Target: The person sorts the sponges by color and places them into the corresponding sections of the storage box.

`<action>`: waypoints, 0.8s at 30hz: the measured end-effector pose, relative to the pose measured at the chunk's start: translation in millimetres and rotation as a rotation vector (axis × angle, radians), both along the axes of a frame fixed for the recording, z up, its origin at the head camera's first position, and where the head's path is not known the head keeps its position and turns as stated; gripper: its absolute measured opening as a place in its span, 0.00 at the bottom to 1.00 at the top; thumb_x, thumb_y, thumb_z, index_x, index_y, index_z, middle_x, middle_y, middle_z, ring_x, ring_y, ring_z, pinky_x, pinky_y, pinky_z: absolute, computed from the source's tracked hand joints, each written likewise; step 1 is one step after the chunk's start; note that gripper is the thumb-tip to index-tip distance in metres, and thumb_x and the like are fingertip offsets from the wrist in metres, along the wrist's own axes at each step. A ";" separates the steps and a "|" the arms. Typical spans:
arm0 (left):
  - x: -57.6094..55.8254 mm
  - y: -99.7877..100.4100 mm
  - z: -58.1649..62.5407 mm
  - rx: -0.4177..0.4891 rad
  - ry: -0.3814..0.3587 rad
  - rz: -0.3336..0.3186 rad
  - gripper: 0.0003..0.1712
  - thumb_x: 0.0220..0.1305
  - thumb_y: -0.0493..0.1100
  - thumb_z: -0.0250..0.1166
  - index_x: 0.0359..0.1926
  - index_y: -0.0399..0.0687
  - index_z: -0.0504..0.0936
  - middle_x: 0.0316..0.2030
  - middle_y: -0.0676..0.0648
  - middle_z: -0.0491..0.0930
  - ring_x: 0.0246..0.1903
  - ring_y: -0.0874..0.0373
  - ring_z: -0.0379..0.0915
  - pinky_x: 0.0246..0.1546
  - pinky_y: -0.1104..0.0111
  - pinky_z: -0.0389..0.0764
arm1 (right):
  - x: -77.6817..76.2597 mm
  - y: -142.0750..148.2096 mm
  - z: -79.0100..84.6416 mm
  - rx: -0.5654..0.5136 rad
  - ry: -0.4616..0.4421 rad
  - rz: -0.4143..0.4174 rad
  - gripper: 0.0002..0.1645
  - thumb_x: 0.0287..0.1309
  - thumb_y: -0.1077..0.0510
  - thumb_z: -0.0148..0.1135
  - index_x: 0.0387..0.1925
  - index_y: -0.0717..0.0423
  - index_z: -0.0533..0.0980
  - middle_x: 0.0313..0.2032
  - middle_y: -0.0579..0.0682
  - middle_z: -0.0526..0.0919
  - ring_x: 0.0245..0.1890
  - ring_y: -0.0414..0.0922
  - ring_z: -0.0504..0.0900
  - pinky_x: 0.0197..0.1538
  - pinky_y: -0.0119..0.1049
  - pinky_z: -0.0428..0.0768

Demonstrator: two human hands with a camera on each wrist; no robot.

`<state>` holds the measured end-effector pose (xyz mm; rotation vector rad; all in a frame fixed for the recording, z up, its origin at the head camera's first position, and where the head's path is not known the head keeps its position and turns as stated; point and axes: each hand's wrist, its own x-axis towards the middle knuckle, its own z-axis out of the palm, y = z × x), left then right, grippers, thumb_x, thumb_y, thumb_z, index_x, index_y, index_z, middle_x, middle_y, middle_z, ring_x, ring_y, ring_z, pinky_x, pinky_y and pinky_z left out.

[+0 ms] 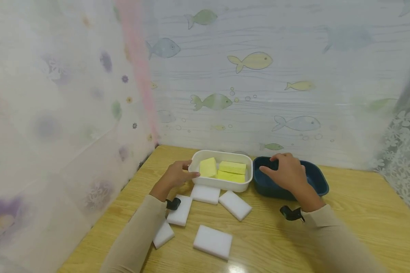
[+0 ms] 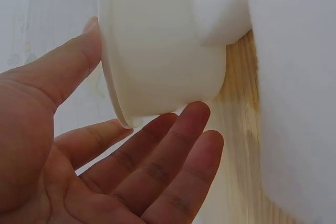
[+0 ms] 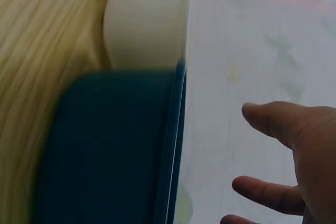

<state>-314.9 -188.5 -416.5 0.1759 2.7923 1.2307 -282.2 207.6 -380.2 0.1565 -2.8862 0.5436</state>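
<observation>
A white plastic container (image 1: 222,184) holds three yellow sponges (image 1: 231,167). My left hand (image 1: 175,176) grips its left end; in the left wrist view the thumb touches the rim and the fingers (image 2: 176,163) curve along the wall. To the right, a dark blue container (image 1: 314,178) stands against the white one. My right hand (image 1: 288,172) hovers over the blue container, thumb and fingers spread apart, holding nothing. In the right wrist view, that hand (image 3: 315,156) is apart from the blue rim (image 3: 170,145).
Several white sponge blocks lie on the wooden table (image 1: 259,242), among them one in front (image 1: 213,242), one near the white container (image 1: 206,194) and one angled (image 1: 235,205). Another is partly under the left sleeve (image 1: 136,235). Patterned curtains (image 1: 208,76) hang behind and at the left.
</observation>
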 end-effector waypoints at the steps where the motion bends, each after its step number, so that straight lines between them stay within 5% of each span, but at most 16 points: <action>1: 0.0 -0.2 0.0 -0.010 0.005 -0.002 0.45 0.63 0.57 0.75 0.77 0.52 0.69 0.62 0.40 0.81 0.49 0.48 0.84 0.44 0.57 0.87 | 2.5 8.2 -0.4 0.005 -0.003 -0.007 0.47 0.61 0.23 0.60 0.64 0.55 0.76 0.69 0.71 0.67 0.63 0.75 0.68 0.55 0.75 0.69; 8: -1.4 -2.6 1.1 -0.080 0.038 -0.030 0.41 0.64 0.59 0.73 0.74 0.53 0.73 0.60 0.41 0.82 0.55 0.46 0.81 0.50 0.53 0.84 | 18.6 69.2 -9.9 0.026 -0.004 -0.056 0.61 0.55 0.16 0.58 0.70 0.60 0.70 0.70 0.78 0.60 0.62 0.82 0.62 0.51 0.78 0.69; 16: -5.7 -8.1 1.1 -0.088 0.027 -0.025 0.45 0.64 0.60 0.73 0.76 0.50 0.69 0.61 0.40 0.82 0.54 0.45 0.81 0.48 0.54 0.85 | 25.8 120.5 -33.9 -0.093 -0.152 0.009 0.69 0.63 0.24 0.59 0.78 0.75 0.48 0.72 0.86 0.44 0.69 0.83 0.50 0.59 0.81 0.60; 24: -11.4 -4.1 7.9 -0.123 0.011 -0.019 0.48 0.65 0.62 0.72 0.79 0.51 0.65 0.59 0.41 0.82 0.57 0.45 0.79 0.56 0.51 0.81 | 31.9 134.5 -52.3 -0.240 -0.197 0.082 0.69 0.68 0.30 0.59 0.81 0.66 0.31 0.77 0.79 0.33 0.73 0.82 0.43 0.61 0.82 0.56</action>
